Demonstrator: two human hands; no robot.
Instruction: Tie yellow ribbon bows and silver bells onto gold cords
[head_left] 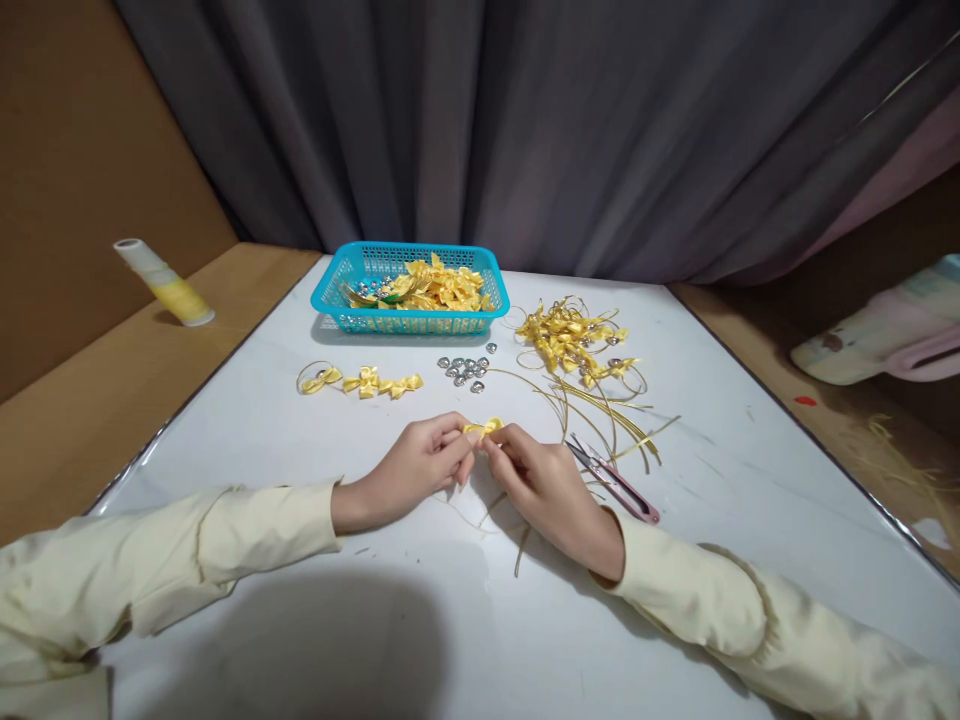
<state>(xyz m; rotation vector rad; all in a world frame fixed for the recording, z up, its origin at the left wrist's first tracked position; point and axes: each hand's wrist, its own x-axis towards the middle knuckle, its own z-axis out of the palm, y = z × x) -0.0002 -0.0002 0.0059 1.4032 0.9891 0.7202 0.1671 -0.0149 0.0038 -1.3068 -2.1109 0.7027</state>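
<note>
Left hand (416,470): fingertips pinched on the left side of the yellow ribbon bow (484,428), wrist resting on the white table (300,450).
Right hand (540,485): fingertips pinched on the bow's right side, meeting the left fingers.
Thread snips (615,480): pink-handled, lying just right of the right fingers.
Ribbon strands (600,410): loose yellow lengths, beyond and right of the fingers, some running under the right hand.
Silver charms (466,368): small cluster just beyond the fingers.
Loose bows (364,382): short row beyond and left of the left fingers.
Looped bows (574,345): heap beyond and right of the fingers.
Turquoise basket (352,275): well beyond the fingers, holding more yellow bows.
</note>
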